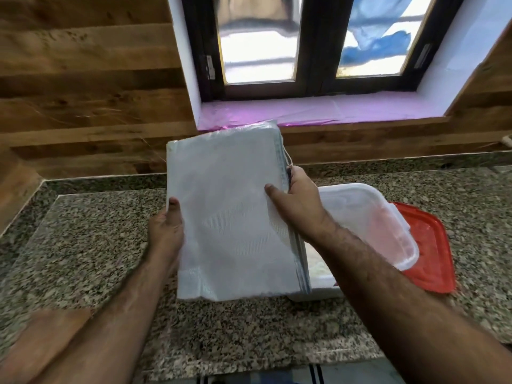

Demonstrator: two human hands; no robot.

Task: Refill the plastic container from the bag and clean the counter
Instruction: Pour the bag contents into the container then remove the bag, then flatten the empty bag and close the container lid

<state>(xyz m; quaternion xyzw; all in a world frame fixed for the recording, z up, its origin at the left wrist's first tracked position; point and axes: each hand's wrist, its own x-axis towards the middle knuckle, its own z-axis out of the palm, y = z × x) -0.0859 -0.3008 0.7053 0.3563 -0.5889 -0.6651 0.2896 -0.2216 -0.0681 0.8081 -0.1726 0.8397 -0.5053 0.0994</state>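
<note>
Two hands clamp the bag (pixel 235 217) upright on the counter (pixel 91 245): left hand (pixel 166 231) on one edge, right hand (pixel 299 206) opposite. Tip it past your right grip, over the plastic container (pixel 388 225), slowly.

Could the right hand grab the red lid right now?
Probably not straight away. The right hand is busy gripping the bag, along with the left hand. The red lid also lies partly under the clear container, so that would be in the way.
</note>
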